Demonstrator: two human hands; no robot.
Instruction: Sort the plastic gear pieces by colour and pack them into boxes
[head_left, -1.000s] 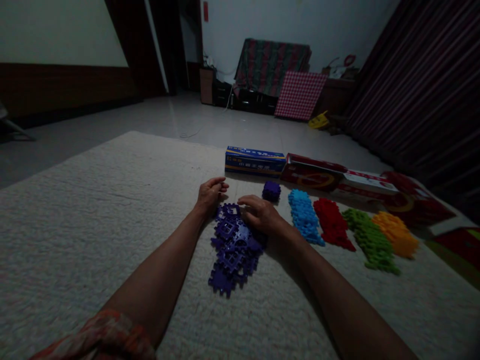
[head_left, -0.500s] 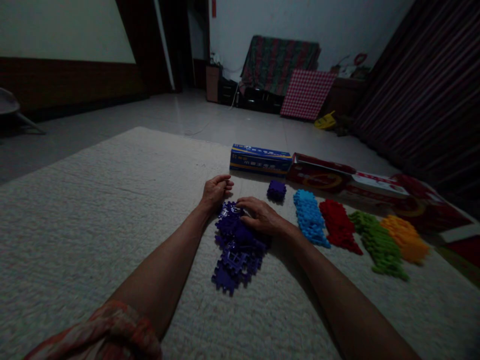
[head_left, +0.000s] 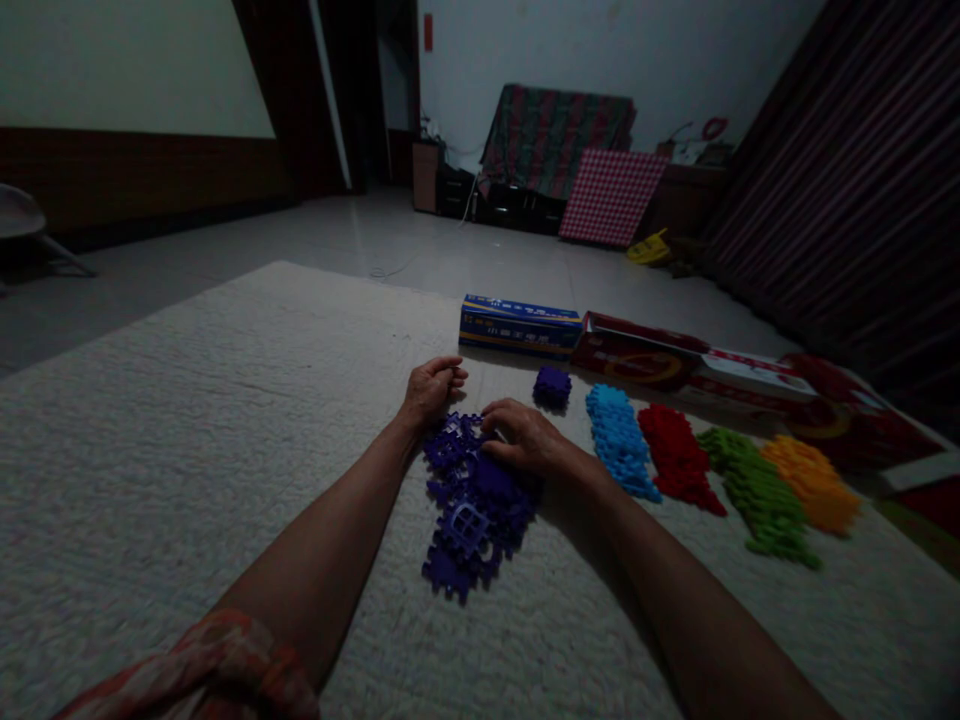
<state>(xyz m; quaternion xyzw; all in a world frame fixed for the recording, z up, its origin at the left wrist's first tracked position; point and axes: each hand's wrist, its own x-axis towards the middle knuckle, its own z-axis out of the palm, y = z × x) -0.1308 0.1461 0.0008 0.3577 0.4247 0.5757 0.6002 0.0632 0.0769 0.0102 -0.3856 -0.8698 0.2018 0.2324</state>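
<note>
A loose pile of purple interlocking plastic tiles [head_left: 457,572] lies on the pale mat, some solid and some with window-like openings. My left hand [head_left: 435,388] rests on the mat at the pile's far left edge, fingers loosely bent and a little apart, with nothing visible in them. Over the upper right of the pile lies my right hand [head_left: 523,434]. Its thumb and fingers are spread, the fingertips touching the tiles. A small neat stack of purple tiles [head_left: 553,386] stands beyond my right hand.
Rightward lie rows of blue [head_left: 619,440], red [head_left: 679,455], green [head_left: 761,495] and orange tiles [head_left: 810,482]. Behind them stand a blue box [head_left: 519,328] and dark red boxes [head_left: 637,352]. A chair [head_left: 22,215] is at far left.
Tiles at the top of the pile have shifted slightly leftward, and a window-like tile lies at a different angle. My right hand has moved slightly; the left stays nearly in place.
</note>
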